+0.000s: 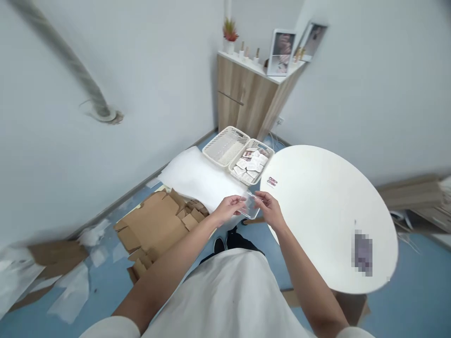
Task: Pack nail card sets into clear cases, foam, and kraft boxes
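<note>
Between my two hands is a clear, flat plastic case [250, 206], held in front of my body at the left edge of the round table. My left hand [229, 209] pinches its left side, and my right hand [269, 206] grips its right side. Just beyond the hands stands a white basket [231, 170] with several white cards or packets [251, 164] in it. A second white basket [218, 162] beside it holds clear, flat pieces. Near the table's left edge lies a small printed card [272, 182].
To my right is a white round table [317, 202] with a pixelated purplish item [362, 253] on it. White foam sheeting [200, 176] and flattened cardboard boxes [155, 225] lie at the left. A wooden cabinet [246, 94] fills the corner. Plastic scraps [73, 291] litter the floor.
</note>
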Demonstrator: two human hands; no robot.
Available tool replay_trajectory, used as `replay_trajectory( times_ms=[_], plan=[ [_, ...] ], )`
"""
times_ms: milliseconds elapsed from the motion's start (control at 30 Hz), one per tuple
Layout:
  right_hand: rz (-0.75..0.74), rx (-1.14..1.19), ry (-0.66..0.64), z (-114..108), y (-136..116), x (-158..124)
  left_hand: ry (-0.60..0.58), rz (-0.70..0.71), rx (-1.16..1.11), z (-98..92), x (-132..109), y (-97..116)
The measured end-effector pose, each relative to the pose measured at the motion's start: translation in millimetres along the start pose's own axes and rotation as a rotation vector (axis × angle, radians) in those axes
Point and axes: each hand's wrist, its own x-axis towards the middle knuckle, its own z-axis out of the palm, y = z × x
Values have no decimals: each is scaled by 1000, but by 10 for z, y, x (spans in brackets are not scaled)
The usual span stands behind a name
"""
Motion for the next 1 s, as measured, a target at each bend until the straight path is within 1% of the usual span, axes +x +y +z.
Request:
replay_trajectory(
  times_ms=[100, 233, 333, 433, 467, 500, 567, 600, 633, 700, 767, 833, 933, 967, 1000],
  plan=[
    [31, 94, 131, -209, 81, -374, -69, -12, -40, 301, -41, -107],
    [106, 260, 232, -505, 267, -815, -144, -61, -66, 680, -25, -195],
    [118, 313, 304, -714, 416, -1064, -195, -89, -51, 976, 59, -286],
    [106, 351, 409, -947, 553, -1239, -258, -102, 39, 1324, 201, -420],
    [98, 359, 456, -1038, 599, -1284, -250, -86, 90, 1456, 251, -469],
    [89, 358, 507, -1138, 646, -1324, -216, -52, 149, 1594, 298, -519],
    [77, 320, 619, -1353, 736, -1393, -106, 52, 275, 1885, 371, -609],
    [74, 277, 674, -1462, 777, -1423, -70, 101, 324, 2033, 393, -648],
    [69, 220, 723, -1565, 811, -1450, -68, 132, 354, 2179, 406, -682],
    [42, 70, 791, -1743, 856, -1494, -157, 133, 353, 2456, 418, -735],
    [-10, -103, 799, -1870, 873, -1525, -241, 100, 289, 2698, 431, -772],
    [-81, -249, 740, -1956, 881, -1548, -259, 65, 223, 2888, 466, -800],
    [-189, -364, 592, -2064, 920, -1579, -191, 0, 182, 3064, 559, -830],
    [-210, -379, 570, -2106, 947, -1589, -163, -22, 174, 3096, 595, -834],
    [-214, -383, 577, -2154, 982, -1599, -141, -43, 163, 3117, 630, -835]
  ],
)
